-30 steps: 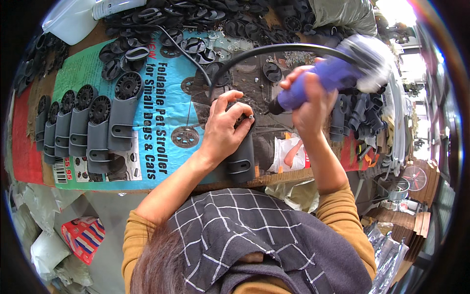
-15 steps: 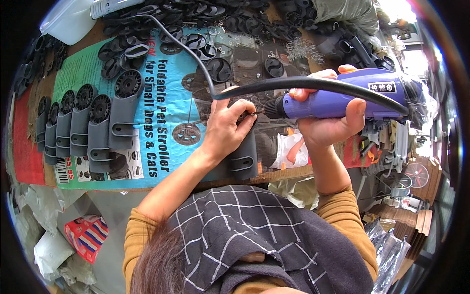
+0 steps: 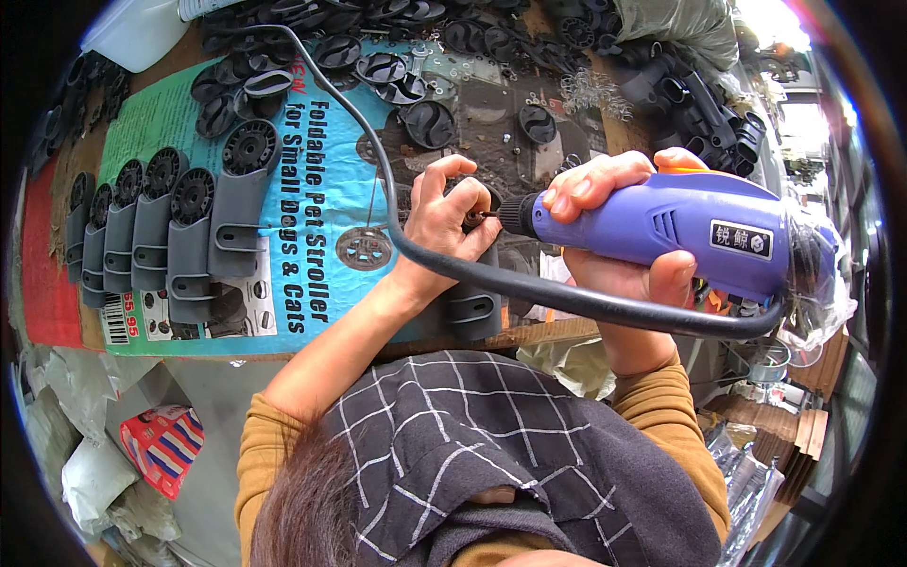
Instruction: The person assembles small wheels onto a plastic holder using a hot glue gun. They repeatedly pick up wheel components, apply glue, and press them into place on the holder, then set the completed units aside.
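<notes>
Black cable (image 3: 567, 300) is sagging lower than before; left hand (image 3: 435, 227), fingers narrow, is steadying the grey part (image 3: 475, 317) beneath them; right hand (image 3: 607, 270) is gripping the purple driver (image 3: 652, 222); keeping its bit (image 3: 489, 216) straight should help.

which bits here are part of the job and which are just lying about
In the job:
purple power screwdriver, in the right hand
grey part, under the left hand
probably the row of wheeled grey parts

Apparently just lying about:
white plastic tub
red printed bag
stacked cardboard
</notes>
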### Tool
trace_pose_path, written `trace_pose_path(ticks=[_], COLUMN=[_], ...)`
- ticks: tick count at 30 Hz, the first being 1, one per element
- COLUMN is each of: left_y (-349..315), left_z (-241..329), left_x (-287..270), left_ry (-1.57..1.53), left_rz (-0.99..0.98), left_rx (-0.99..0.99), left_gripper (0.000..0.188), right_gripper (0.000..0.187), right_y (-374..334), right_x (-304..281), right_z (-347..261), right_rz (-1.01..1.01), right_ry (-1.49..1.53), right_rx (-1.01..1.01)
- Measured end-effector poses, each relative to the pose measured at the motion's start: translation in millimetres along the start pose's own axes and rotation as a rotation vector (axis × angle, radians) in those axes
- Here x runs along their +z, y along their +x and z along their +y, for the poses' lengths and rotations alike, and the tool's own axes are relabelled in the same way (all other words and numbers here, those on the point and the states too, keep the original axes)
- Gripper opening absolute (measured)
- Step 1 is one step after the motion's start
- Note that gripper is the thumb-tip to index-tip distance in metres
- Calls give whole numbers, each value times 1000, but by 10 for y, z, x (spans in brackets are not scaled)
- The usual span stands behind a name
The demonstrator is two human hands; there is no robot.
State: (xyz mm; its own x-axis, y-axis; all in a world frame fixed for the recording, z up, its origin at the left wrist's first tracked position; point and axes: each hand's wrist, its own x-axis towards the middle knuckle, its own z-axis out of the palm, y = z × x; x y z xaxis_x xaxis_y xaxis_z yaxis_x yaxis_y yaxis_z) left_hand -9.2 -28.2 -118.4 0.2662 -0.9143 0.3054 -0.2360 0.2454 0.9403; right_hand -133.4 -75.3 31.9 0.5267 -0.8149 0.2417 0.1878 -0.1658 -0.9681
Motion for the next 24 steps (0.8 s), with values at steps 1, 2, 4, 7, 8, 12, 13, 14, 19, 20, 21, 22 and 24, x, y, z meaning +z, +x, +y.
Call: trace_pose_path(ticks=[1,2,4,7,8,12,13,14,19,20,21,22,24], left_y=[2,1,5,10,14,33,38,37,38,37,39,42,44], left_z=[-2,-2,-1,5,8,27,31,38,39,40,39,38,42], left_x=[0,2,2,-4,-7,-5,-2,3,-9,-10,-11,-9,1], left_ry=[6,15,39,67,67,74,62,50,44,43,43,46,38], left_rz=[3,8,14,17,16,14,35,57,-21,-21,-19,-22,8], left_rx=[6,7,24,50,48,81,64,46,-35,-28,-27,-35,-33], left_gripper=[20,19,19,20,21,32,35,39,43,43,43,43,42], right_gripper=[83,82,77,79,79,82,83,83,83,83,83,83,85], right_y=[-7,-15,-26,-23,-2,106,116,112,27,39,56,83,160], right_x=[7,10,11,-1,-8,-23,-26,-24,-72,-93,-116,-138,-179], right_z=[-1,-1,18,61,86,154,156,149,108,129,137,160,191], right_rz=[10,-5,-10,-19,-28,-216,-214,-211,-171,-229,-274,-327,-408], right_ry=[-28,-36,12,21,0,56,48,41,-51,-23,-47,-30,-38], right_rx=[21,29,17,5,-19,-280,-257,-233,-127,-164,-191,-218,-225])
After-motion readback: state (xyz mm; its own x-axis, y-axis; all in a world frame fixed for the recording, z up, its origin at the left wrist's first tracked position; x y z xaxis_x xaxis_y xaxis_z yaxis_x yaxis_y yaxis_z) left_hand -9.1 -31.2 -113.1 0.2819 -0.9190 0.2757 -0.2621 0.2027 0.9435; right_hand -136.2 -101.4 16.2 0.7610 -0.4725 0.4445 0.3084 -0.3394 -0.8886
